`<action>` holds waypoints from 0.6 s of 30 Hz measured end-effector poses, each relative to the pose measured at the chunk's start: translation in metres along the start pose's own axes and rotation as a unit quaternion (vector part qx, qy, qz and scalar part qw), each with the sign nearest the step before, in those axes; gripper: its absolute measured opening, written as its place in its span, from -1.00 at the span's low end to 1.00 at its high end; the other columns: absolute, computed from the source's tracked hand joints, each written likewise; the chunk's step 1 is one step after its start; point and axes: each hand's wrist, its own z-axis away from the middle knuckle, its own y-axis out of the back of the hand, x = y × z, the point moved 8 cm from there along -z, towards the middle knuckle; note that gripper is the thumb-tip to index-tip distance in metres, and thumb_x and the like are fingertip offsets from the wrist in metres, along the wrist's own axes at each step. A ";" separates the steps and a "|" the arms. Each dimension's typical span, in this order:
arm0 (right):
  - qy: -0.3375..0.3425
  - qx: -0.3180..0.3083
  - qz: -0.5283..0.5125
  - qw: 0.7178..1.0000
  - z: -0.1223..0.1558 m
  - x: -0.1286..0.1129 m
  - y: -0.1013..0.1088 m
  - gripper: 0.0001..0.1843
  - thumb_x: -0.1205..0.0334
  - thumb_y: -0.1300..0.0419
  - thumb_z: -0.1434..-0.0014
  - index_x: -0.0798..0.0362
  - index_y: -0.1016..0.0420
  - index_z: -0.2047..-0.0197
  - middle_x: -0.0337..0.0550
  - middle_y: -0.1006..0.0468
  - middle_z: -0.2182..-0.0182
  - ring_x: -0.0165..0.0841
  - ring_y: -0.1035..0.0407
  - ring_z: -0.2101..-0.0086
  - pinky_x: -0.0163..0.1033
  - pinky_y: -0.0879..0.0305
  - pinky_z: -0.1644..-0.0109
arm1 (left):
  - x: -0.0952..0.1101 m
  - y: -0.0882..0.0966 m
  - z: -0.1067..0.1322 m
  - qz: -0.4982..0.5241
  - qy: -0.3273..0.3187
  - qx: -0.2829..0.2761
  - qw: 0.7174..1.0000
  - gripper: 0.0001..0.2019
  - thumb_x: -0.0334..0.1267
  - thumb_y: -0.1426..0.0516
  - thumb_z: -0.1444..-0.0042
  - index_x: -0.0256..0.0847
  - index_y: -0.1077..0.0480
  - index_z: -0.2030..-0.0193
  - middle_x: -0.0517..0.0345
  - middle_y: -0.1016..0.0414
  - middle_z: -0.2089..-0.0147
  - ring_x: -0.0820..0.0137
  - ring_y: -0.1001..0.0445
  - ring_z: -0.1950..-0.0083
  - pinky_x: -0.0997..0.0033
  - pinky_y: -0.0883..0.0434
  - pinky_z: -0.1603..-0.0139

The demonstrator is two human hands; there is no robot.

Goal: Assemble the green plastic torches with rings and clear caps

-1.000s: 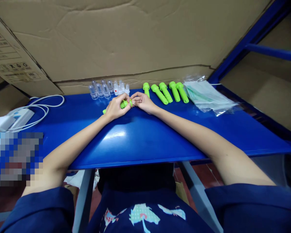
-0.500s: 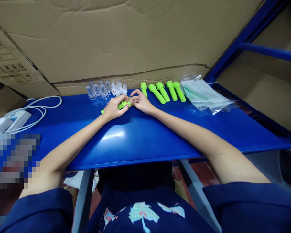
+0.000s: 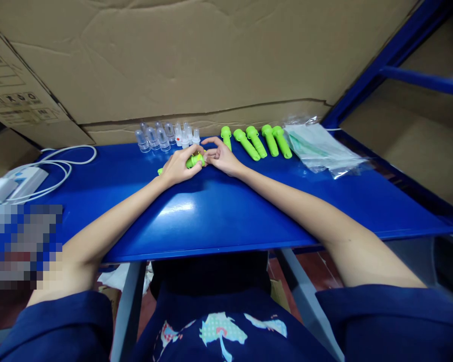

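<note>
green plastic part (image 3: 194, 161) gripped in left hand (image 3: 179, 166), fingers curled closed around it, held low over blue table (image 3: 219, 211) near back centre. right hand (image 3: 221, 158) pinched on part's right end, remaining fingers spread loose. row of five green parts (image 3: 256, 142) laid just right of hands. clear caps (image 3: 166, 136) clustered behind left hand. plastic bags (image 3: 322, 148) at far right. white cable (image 3: 62, 163) at left.

1. The near half of the blue table (image 3: 219, 216) lies open between the forearms.
2. Behind the hands, clear vials (image 3: 166, 134) and green handles (image 3: 258, 141) line the back edge.
3. A plastic bag (image 3: 322, 148) blocks the right; a white cable (image 3: 60, 163), the left.
</note>
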 end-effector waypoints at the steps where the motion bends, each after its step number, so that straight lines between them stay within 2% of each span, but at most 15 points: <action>1: 0.004 -0.003 0.000 1.000 -0.001 0.001 0.000 -0.41 0.17 -0.36 0.04 -0.06 -0.17 0.00 -0.45 -0.54 0.48 -0.44 -0.52 0.44 -0.30 -0.45 0.24 | -0.001 0.000 0.000 0.000 0.000 0.004 1.000 -0.69 -0.16 -0.08 -0.15 -0.23 -0.43 0.02 0.10 -0.58 0.18 0.38 -0.49 0.28 0.42 -0.35 0.19; 6: 0.010 -0.019 0.004 1.000 -0.002 0.006 0.001 -0.44 0.17 -0.36 0.01 -0.06 -0.17 0.01 -0.43 -0.54 0.47 -0.43 -0.51 0.45 -0.29 -0.44 0.24 | -0.002 -0.002 0.001 -0.005 0.012 0.007 1.000 -0.70 -0.13 -0.10 -0.15 -0.22 -0.40 0.03 0.12 -0.55 0.24 0.40 -0.45 0.36 0.43 -0.29 0.27; 18: -0.024 -0.029 -0.010 0.999 0.001 0.003 0.000 -0.43 0.14 -0.46 0.05 -0.01 -0.27 0.05 -0.35 -0.58 0.48 -0.41 -0.50 0.45 -0.28 -0.44 0.25 | -0.003 -0.004 0.004 -0.020 0.042 0.000 0.999 -0.65 -0.05 -0.11 -0.16 -0.25 -0.39 0.03 0.08 -0.57 0.25 0.32 -0.55 0.30 0.40 -0.29 0.31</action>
